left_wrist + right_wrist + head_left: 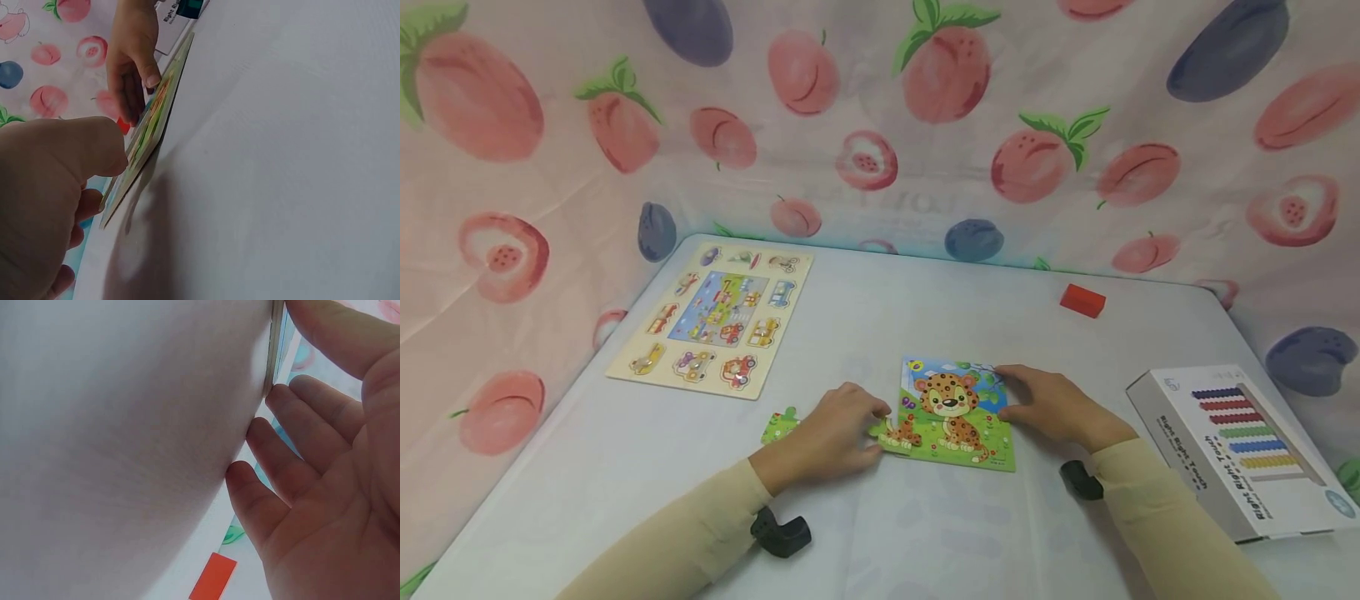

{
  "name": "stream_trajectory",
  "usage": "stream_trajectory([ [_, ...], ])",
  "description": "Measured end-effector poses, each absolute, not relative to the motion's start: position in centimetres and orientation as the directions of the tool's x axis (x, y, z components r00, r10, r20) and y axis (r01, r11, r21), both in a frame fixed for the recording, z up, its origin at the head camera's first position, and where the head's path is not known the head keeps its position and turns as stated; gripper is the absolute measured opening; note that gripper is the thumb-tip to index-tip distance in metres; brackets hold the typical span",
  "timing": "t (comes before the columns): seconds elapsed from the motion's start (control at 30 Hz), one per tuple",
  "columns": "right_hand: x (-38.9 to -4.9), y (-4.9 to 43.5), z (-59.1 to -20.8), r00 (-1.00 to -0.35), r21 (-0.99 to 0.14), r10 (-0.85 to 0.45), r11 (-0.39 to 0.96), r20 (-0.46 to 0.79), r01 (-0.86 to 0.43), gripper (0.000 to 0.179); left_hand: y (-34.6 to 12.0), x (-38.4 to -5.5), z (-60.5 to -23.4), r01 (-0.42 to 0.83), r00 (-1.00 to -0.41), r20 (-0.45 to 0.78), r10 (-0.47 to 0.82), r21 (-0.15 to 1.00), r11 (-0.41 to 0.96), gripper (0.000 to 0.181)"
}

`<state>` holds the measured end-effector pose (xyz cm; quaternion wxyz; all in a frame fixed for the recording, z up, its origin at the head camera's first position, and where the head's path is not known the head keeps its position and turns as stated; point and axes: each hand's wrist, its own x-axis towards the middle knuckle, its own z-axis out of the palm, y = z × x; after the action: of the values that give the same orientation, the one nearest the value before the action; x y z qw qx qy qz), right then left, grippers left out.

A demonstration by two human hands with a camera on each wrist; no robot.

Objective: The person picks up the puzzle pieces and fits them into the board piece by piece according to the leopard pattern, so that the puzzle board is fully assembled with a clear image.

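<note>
A leopard jigsaw puzzle (956, 408) lies on the white table, its picture showing a spotted cub on grass. At its lower left corner my left hand (835, 433) pinches a green puzzle piece (898, 437) with orange spots between thumb and fingers; this piece overlaps the puzzle's edge. My right hand (1052, 406) touches the puzzle's upper right edge with relaxed fingers. In the right wrist view the fingertips (240, 470) are spread along the table beside the puzzle edge. Another green piece (778, 425) lies left of the left hand, partly hidden behind it.
A wooden peg puzzle board (778, 358) with vehicle pictures lies at the back left. A red block (1082, 301) sits at the back right, and a white box (1210, 500) with rows of coloured beads stands at the right. Fruit-patterned cloth (925, 167) walls the table.
</note>
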<state>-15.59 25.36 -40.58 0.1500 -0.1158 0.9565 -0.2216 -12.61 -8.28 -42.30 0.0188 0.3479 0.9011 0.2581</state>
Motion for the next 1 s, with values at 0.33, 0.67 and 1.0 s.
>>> stream_trajectory([
  [0.33,-15.6,25.3,-40.6,-0.929,-0.448,-0.279,0.882,-0.243,-0.147,0.070,-6.7,-12.7,-42.2,0.644,-0.733,0.166,0.660,0.485,0.592,0.041],
  [0.67,-15.6,25.3,-40.6,-0.928,-0.447,-0.281,0.882,-0.245,-0.149,0.071,-5.4,-12.7,-42.3,0.651,-0.729,0.141,0.670,0.447,0.614,0.040],
  [1.0,-15.7,25.2,-40.6,-0.926,-0.451,-0.276,0.882,-0.259,-0.137,0.071,-4.3,-12.8,-42.6,0.639,-0.727,0.117,0.677,0.475,0.604,0.041],
])
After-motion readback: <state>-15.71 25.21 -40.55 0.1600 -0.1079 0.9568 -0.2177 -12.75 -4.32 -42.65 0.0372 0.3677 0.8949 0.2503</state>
